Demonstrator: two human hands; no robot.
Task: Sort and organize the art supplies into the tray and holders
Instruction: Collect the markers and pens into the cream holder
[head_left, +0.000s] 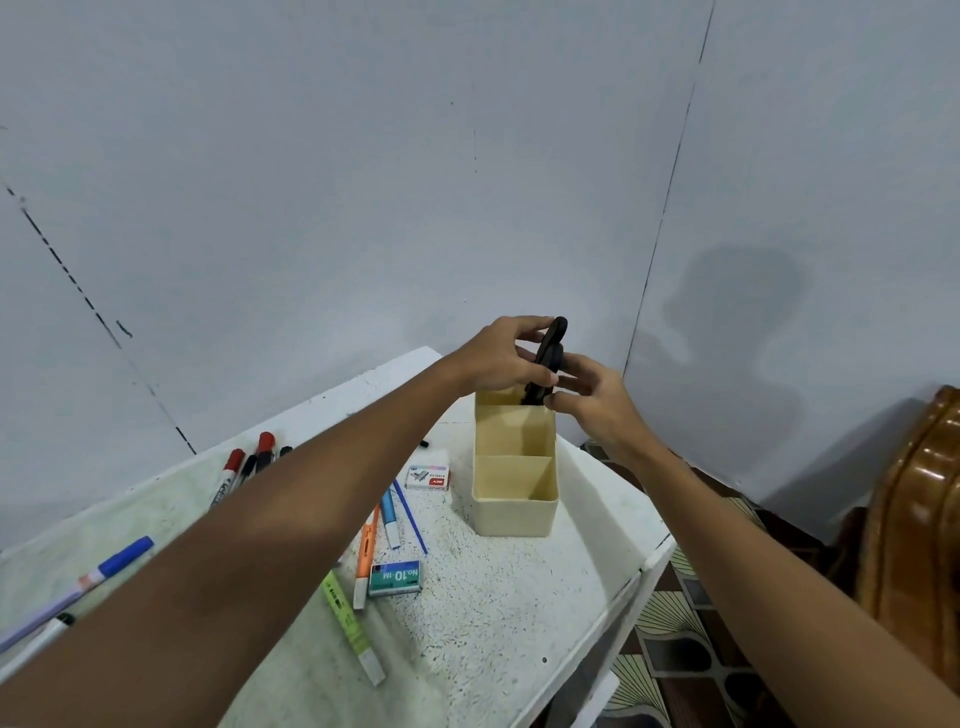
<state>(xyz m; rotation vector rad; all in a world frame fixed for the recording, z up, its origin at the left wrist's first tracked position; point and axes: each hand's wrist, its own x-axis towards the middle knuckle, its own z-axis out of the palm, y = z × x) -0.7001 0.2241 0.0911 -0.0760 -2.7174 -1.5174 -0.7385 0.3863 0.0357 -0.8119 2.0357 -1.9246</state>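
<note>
Early stage — both hands, left hand (501, 358) and right hand (592, 397), pinch the black-handled scissors (550, 353), lowering them blade-first into the far compartment of the cream plastic divided holder (514, 514). Nearer compartments look empty. Markers, pens, staple boxes are loose on the white table (493, 623) — most sorting left.

— What can't you make out on the black-handled tool (551, 349)?

— Its lower end sits down in the holder (514, 470), in the far compartment, and the left hand (501, 358) and right hand (592, 400) cover most of the rest.

— And the markers (244, 465)?

— The left forearm crosses them; only the red and black capped ends show. The purple pen (78, 587) runs off the left edge.

— The staple boxes?

— "No.10" reads on the green box (394, 578); the white box's (427, 477) print is too small.
</note>
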